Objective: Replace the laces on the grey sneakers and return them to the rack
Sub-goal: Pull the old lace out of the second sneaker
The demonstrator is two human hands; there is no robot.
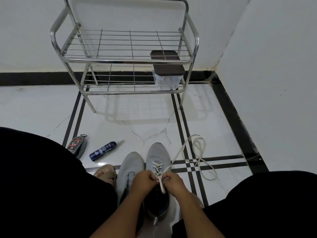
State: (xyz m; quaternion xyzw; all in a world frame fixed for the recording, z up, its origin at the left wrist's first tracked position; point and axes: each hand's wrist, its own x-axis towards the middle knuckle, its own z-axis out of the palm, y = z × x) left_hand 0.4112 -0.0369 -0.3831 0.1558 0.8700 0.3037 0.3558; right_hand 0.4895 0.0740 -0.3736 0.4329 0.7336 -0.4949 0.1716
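rack [127, 61]: standing against the far wall, well ahead of the hands; both shelves bare except a lidded box [167, 73] on the lower right.
floor [137, 121]: tiled; a bottle [103, 151] and a dark pack [77, 145] lying off to the person's left.
right shoe [158, 157]: sitting on the floor between the knees, toe pointing at the rack, long axis running away from the person; partly laced, a few crossings showing.
left shoe [131, 166]: lying just beside it on the left, parallel; no lace visible on it.
lace [159, 170]: crossing up the right shoe's eyelets; one long end trailing forward-right and looping loose on the floor, short end hanging back toward the person.
left hand [143, 182]: pinching the lace at the upper eyelets, fingers closed on it.
right hand [173, 182]: gripping the lace too, almost touching the left hand.
key relation: working eyelets sitting directly under both hands; slack lying on the right-hand side, so I'm guessing the right hand is pulling it through next.
progress: looks like first shoe mid-lacing, second untouched, racking not yet started.
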